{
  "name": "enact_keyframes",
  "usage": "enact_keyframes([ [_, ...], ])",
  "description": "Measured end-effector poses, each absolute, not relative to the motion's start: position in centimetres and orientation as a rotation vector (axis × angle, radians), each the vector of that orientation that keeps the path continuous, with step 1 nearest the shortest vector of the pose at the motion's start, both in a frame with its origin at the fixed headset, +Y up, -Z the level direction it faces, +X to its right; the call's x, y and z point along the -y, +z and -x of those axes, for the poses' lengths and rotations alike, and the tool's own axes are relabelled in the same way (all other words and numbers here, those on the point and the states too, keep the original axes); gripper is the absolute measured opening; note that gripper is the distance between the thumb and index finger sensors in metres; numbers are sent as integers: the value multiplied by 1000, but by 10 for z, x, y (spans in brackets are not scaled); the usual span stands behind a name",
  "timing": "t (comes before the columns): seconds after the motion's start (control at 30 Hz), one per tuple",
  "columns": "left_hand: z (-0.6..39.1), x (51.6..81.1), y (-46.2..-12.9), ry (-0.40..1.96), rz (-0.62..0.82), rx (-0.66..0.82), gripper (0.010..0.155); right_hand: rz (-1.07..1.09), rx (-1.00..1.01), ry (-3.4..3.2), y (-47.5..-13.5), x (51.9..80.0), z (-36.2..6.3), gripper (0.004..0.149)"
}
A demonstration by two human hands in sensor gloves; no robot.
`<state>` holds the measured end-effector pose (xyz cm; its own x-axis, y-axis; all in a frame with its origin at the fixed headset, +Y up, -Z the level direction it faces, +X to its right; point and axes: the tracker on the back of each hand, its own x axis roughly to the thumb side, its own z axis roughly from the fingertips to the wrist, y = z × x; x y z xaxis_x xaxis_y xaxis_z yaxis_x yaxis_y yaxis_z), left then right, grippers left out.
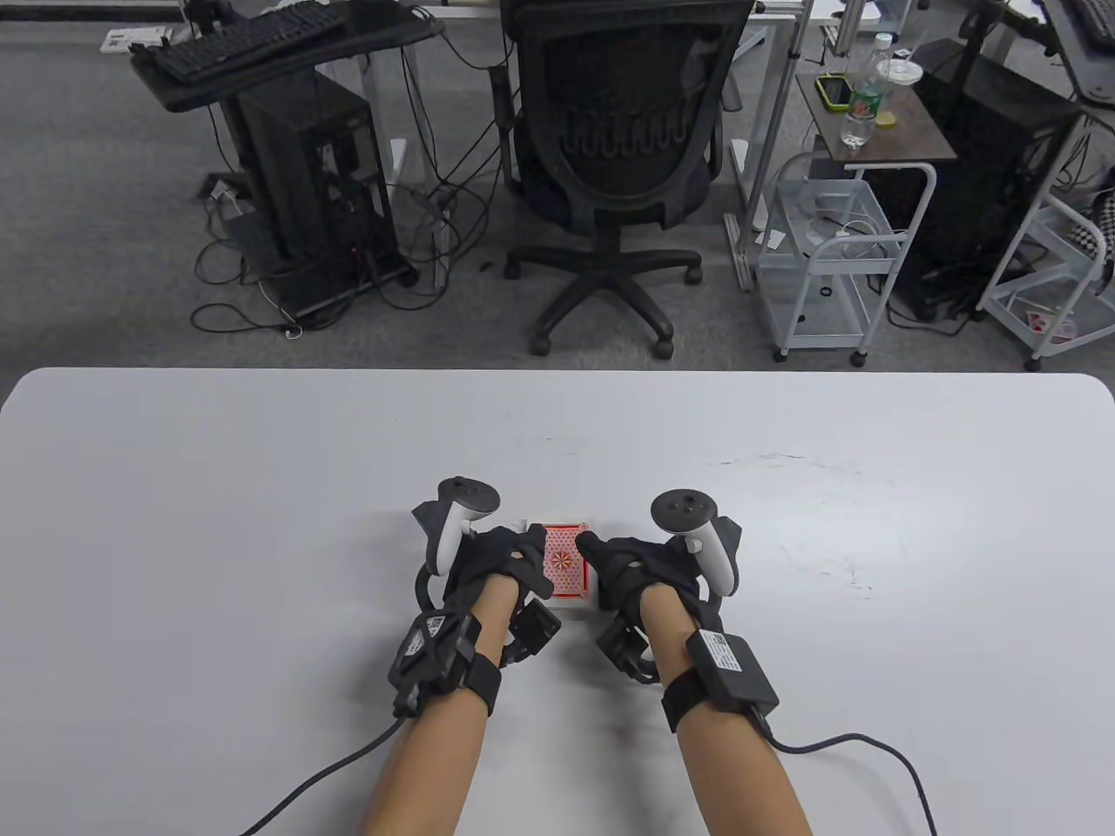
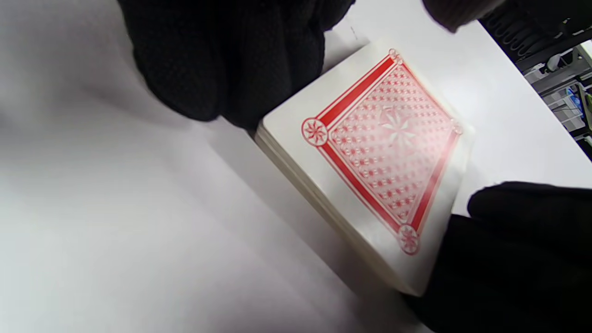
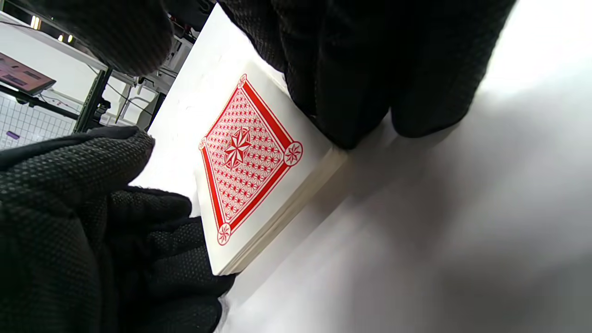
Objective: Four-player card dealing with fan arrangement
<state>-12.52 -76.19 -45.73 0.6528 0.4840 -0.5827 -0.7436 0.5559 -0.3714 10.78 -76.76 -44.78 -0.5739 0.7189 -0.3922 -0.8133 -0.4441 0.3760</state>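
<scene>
Both your hands, left (image 1: 501,566) and right (image 1: 636,570), clasp the face-down deck (image 1: 566,573) between curled fingers at the table's (image 1: 261,488) near centre, probably squaring it before dealing starts.

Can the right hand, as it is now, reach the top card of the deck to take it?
Probably yes. The right hand already touches the deck at its right edge, the left hand is at the other side, and the red top card lies uncovered between them.
</scene>
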Motion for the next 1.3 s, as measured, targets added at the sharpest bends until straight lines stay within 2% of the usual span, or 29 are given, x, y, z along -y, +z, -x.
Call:
enact_keyframes([
  [0.37,121,775,-464,856,766,-447,77,210,-675,2131,-449,764,-103,77],
  [0.47,124,779,-465,839,765,-459,72,207,-681,2136,-449,763,-103,77],
  [0.87,127,784,-460,1009,848,-473,58,206,-711,2115,-452,762,-106,77],
  [1.2,120,809,-447,1380,752,-366,51,182,-698,2115,-449,761,-109,80],
  [1.3,122,806,-441,1434,689,-327,50,189,-686,2065,-444,760,-113,83],
])
